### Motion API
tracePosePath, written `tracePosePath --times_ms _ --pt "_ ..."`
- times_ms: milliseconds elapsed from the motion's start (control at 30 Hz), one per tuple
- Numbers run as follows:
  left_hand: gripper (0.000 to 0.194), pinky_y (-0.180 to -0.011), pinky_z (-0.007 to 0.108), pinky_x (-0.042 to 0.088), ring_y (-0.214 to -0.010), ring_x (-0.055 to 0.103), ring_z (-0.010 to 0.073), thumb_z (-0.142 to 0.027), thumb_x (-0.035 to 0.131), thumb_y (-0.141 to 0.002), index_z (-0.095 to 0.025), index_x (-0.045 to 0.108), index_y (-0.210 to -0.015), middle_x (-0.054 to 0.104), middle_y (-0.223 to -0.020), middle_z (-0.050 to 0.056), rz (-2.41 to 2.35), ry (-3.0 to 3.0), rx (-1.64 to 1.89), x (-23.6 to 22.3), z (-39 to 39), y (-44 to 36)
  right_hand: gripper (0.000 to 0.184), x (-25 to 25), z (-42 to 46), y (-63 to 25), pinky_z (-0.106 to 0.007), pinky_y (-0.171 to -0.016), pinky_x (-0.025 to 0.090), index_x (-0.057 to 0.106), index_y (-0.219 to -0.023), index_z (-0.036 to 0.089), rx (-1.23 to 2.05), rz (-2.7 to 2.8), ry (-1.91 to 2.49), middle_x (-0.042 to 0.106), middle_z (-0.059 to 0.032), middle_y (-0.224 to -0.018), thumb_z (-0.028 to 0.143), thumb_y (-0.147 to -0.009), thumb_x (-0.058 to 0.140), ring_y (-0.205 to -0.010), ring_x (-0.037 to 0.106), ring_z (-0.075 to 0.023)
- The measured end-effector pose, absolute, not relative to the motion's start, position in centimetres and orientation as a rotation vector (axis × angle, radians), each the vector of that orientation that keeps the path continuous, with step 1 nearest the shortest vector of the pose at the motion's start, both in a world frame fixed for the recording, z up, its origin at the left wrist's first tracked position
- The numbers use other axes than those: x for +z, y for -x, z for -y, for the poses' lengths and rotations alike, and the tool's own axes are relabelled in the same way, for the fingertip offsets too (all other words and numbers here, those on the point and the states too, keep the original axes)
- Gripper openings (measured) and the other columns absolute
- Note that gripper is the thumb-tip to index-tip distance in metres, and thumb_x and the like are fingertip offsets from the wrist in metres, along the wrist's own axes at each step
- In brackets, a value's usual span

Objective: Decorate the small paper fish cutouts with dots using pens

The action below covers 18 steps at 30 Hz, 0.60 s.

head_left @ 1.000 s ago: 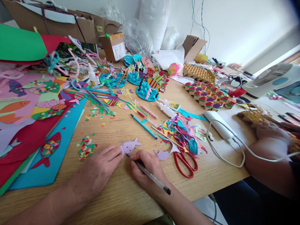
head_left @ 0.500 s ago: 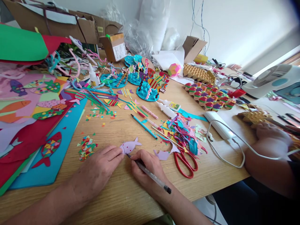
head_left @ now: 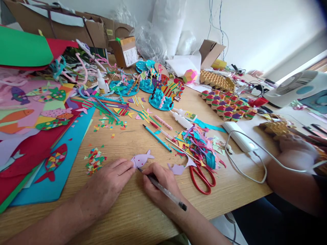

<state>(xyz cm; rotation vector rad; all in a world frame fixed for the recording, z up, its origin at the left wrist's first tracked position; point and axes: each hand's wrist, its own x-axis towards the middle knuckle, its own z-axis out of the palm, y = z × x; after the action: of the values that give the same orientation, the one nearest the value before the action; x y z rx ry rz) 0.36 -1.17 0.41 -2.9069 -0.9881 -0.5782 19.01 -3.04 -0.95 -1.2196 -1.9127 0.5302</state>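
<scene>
A small lilac paper fish point(head_left: 142, 160) with dark pink dots and a curved line behind its head lies on the table in front of me. My left hand point(head_left: 113, 177) has its fingers together, with the fingertips holding the fish by its head end. A clear-barrelled black pen point(head_left: 166, 191) is gripped in my right hand point(head_left: 161, 180), its tip touching the fish's lower edge. To the right are lilac paper offcuts point(head_left: 176, 168) and red-handled scissors point(head_left: 203, 180), partly under paper scraps. Tiny colored paper bits point(head_left: 95, 160) lie beyond my left hand.
Stacked colored paper with paper fish point(head_left: 74, 143) covers the left side. A blue pen point(head_left: 157, 137), glue bottles point(head_left: 182, 119) and a scrap heap point(head_left: 196, 146) lie ahead. At right are a white power strip point(head_left: 240, 137) with its cable and another person's arm point(head_left: 293, 163).
</scene>
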Motion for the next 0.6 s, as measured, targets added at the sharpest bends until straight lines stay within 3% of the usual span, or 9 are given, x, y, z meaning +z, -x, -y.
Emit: tracePosePath --times_ms 600 --pt "0.044 -0.081 0.030 0.052 -0.093 0.060 0.0189 0.003 0.028 -0.081 -0.011 0.064 -0.101 0.067 -0.099 0.007 0.991 2.897 -0.577 0.48 1.13 -0.47 0.011 -0.76 3.00 -19.01 -0.019 -0.048 0.041 0.050 -0.072 0.020 0.515 1.901 1.230 0.058 0.0027 -0.058 0.011 -0.074 0.045 -0.048 0.052 -0.0093"
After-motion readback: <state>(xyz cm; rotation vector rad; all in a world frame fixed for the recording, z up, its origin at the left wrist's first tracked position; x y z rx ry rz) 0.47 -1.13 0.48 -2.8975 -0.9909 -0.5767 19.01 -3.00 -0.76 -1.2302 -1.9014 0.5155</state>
